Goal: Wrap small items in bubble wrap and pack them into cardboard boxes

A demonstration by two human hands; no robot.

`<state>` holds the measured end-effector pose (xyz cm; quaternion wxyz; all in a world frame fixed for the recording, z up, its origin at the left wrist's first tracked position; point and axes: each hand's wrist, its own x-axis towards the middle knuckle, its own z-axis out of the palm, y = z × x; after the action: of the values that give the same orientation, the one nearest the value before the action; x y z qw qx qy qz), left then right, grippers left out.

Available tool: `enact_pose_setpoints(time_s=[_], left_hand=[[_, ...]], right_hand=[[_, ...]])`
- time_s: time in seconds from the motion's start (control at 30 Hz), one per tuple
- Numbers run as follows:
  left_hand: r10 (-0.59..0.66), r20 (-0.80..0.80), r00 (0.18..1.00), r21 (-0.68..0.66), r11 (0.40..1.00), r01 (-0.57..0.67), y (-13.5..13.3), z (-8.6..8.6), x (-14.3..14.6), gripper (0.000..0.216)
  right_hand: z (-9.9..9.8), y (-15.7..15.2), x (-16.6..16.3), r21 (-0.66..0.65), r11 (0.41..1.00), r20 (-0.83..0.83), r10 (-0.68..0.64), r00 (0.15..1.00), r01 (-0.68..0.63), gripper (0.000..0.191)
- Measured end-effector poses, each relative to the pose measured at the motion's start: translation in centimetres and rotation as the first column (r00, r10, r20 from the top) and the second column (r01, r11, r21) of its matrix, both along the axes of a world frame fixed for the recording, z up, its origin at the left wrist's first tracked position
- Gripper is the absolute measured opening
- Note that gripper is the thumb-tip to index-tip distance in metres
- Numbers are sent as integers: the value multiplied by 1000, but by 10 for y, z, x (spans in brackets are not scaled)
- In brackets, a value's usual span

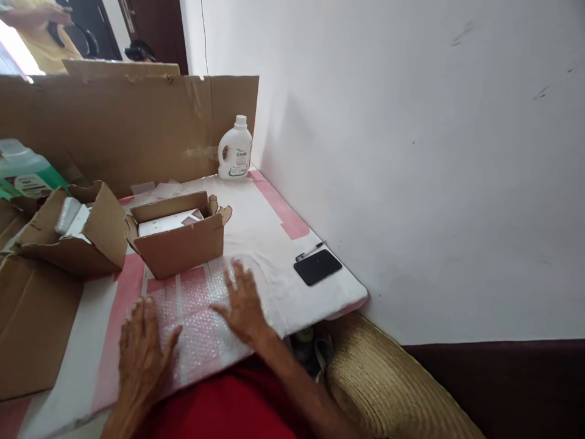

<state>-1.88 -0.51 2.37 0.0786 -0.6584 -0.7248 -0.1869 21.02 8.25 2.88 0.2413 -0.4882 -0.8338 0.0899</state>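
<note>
A sheet of clear bubble wrap (194, 326) lies flat on the table in front of me. My left hand (144, 347) rests at its left side, palm down with fingers stretched out. Over its right part is my right hand (242, 305), fingers spread and slightly blurred, holding nothing. Just beyond the sheet stands an open cardboard box (183, 247) with a white printed box (169, 224) inside. To its left, a second open cardboard box (73, 253) holds white items, one of which looks wrapped in plastic.
A black phone (317, 267) and a pen (309, 251) lie near the table's right edge, beside the wall. A white jug (235, 149) stands before a cardboard panel (114, 128). A green liquid bottle (30, 171) is far left. Behind the panel, a person in yellow (46, 30) is partly visible.
</note>
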Motion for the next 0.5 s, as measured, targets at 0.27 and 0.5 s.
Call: enact_pose_setpoints(time_s=[0.27, 0.5], left_hand=[[-156, -120, 981, -83, 986, 146, -55, -29, -32, 88], [-338, -163, 927, -76, 941, 330, -83, -17, -76, 93]], right_hand=[[-28, -32, 48, -96, 980, 166, 187, 968, -172, 95], [-17, -33, 118, -101, 926, 262, 377, 888, -364, 117]])
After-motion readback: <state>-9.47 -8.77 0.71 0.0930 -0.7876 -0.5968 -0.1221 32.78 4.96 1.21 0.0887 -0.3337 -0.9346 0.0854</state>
